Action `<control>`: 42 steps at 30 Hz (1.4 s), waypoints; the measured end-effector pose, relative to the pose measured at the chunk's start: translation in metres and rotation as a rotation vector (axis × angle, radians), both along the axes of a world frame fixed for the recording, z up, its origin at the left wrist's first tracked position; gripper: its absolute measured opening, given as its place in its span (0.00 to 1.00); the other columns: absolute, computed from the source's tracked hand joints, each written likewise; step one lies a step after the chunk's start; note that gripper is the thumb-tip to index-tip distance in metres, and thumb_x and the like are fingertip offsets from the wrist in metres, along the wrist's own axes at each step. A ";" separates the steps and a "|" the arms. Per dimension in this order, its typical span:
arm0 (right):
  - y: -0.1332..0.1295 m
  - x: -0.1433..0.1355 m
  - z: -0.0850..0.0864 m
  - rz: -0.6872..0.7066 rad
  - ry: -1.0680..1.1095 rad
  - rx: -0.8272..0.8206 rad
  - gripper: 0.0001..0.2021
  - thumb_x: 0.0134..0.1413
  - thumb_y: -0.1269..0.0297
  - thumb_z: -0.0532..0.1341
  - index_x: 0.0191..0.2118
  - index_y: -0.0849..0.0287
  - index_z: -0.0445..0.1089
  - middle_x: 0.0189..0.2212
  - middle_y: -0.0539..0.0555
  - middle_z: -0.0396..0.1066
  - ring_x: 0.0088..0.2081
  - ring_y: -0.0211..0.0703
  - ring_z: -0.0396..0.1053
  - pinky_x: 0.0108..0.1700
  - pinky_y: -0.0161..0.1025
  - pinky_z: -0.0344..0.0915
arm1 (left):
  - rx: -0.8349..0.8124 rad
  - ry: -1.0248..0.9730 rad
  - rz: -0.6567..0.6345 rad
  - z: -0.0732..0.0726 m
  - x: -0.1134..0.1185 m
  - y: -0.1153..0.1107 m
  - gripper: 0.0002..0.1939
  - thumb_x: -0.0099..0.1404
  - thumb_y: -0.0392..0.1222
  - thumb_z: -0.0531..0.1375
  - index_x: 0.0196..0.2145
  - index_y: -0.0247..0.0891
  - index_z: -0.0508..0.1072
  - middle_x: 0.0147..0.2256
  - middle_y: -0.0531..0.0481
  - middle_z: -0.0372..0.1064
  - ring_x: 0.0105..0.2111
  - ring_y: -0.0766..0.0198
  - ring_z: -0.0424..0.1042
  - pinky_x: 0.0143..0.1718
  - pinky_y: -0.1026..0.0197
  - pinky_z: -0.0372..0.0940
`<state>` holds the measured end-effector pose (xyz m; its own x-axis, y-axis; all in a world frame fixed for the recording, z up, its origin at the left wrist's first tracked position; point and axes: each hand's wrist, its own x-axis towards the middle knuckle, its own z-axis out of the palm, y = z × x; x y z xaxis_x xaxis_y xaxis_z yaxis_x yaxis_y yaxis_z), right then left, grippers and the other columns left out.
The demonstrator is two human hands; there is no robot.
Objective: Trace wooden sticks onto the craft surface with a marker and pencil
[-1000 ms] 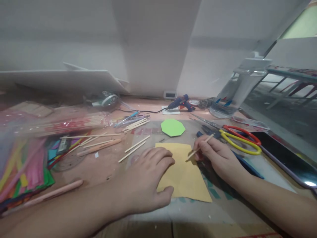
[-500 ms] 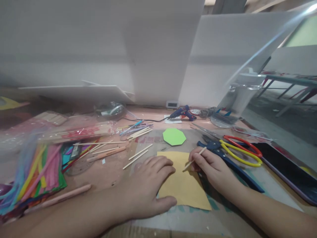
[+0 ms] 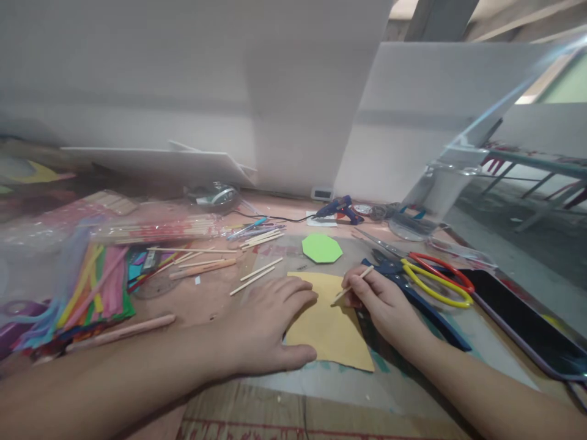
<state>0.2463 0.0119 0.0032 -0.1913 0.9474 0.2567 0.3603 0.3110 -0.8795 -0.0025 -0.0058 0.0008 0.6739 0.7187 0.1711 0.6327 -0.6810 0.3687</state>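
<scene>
A yellow sheet of paper [image 3: 330, 333] lies in front of me, its lower edge slightly wavy. My left hand [image 3: 270, 318] rests flat over its left side with the fingers spread. Between the thumb and fingers of my right hand [image 3: 373, 299] is a thin wooden stick [image 3: 353, 285], slanted over the sheet's upper right part. I cannot tell whether the stick's lower tip touches the paper. Just beyond the sheet lies a green octagon [image 3: 321, 248]. Two loose sticks [image 3: 257, 275] are beyond my left hand.
Right of my right hand are blue-handled pliers [image 3: 426, 305], scissors [image 3: 435, 287] with red and yellow handles, and a phone [image 3: 523, 324]. A glue gun [image 3: 338, 209] and a clear water container [image 3: 424, 198] stand behind. Colourful pipe cleaners [image 3: 98, 281] and bagged sticks [image 3: 160, 229] lie left.
The camera view has shifted a little, so more of the near table edge shows. Both hands keep nearly the same place on the paper; the stick stays in my right hand.
</scene>
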 end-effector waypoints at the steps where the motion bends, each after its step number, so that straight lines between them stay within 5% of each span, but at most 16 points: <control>1: 0.000 0.000 0.000 0.006 -0.016 0.008 0.22 0.66 0.42 0.56 0.33 0.58 0.69 0.23 0.50 0.70 0.26 0.42 0.68 0.29 0.38 0.64 | -0.001 -0.001 -0.001 0.000 0.000 0.000 0.37 0.60 0.59 0.67 0.62 0.40 0.67 0.63 0.40 0.65 0.64 0.42 0.63 0.65 0.39 0.60; 9: -0.005 0.004 0.001 0.032 -0.098 0.060 0.16 0.69 0.52 0.56 0.35 0.58 0.69 0.26 0.50 0.70 0.28 0.41 0.69 0.32 0.37 0.65 | 0.021 -0.053 -0.004 -0.002 0.002 0.001 0.26 0.68 0.52 0.62 0.59 0.40 0.68 0.60 0.41 0.67 0.61 0.47 0.65 0.62 0.43 0.63; 16: -0.005 0.007 0.004 0.019 -0.135 0.100 0.12 0.69 0.58 0.54 0.35 0.57 0.68 0.26 0.50 0.70 0.27 0.40 0.68 0.31 0.37 0.64 | 0.023 0.031 0.019 0.002 0.005 0.003 0.32 0.67 0.56 0.62 0.62 0.34 0.67 0.64 0.37 0.62 0.64 0.43 0.61 0.65 0.38 0.58; 26: -0.025 0.009 0.067 0.244 -0.491 0.260 0.11 0.68 0.65 0.55 0.36 0.56 0.73 0.32 0.52 0.78 0.33 0.41 0.76 0.36 0.36 0.67 | 0.041 0.006 -0.016 -0.004 0.003 0.003 0.26 0.68 0.49 0.60 0.61 0.37 0.68 0.63 0.40 0.64 0.64 0.45 0.61 0.65 0.39 0.58; 29: -0.011 0.003 0.058 0.238 -0.484 0.194 0.11 0.68 0.63 0.56 0.34 0.56 0.71 0.28 0.51 0.76 0.29 0.40 0.73 0.32 0.36 0.65 | 0.025 -0.012 0.010 -0.002 0.005 0.003 0.28 0.66 0.49 0.62 0.60 0.37 0.68 0.63 0.41 0.65 0.63 0.44 0.62 0.65 0.40 0.58; 36: 0.021 -0.004 0.009 0.178 -0.332 0.110 0.14 0.69 0.58 0.54 0.33 0.57 0.69 0.29 0.53 0.75 0.30 0.42 0.73 0.33 0.37 0.66 | -0.010 -0.047 0.038 -0.002 0.005 0.004 0.28 0.63 0.51 0.64 0.58 0.39 0.68 0.60 0.43 0.67 0.60 0.45 0.64 0.63 0.40 0.61; 42: 0.021 -0.005 0.003 0.141 -0.305 0.096 0.12 0.68 0.60 0.54 0.32 0.56 0.67 0.27 0.53 0.75 0.28 0.42 0.73 0.33 0.37 0.66 | -0.015 -0.015 0.042 -0.001 0.005 0.006 0.29 0.63 0.52 0.64 0.58 0.36 0.69 0.62 0.40 0.64 0.62 0.45 0.63 0.64 0.41 0.60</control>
<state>0.2409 0.0329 0.0058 -0.4005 0.8803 0.2543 0.5494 0.4528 -0.7022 0.0021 -0.0002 0.0000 0.6403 0.7489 0.1705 0.6549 -0.6484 0.3882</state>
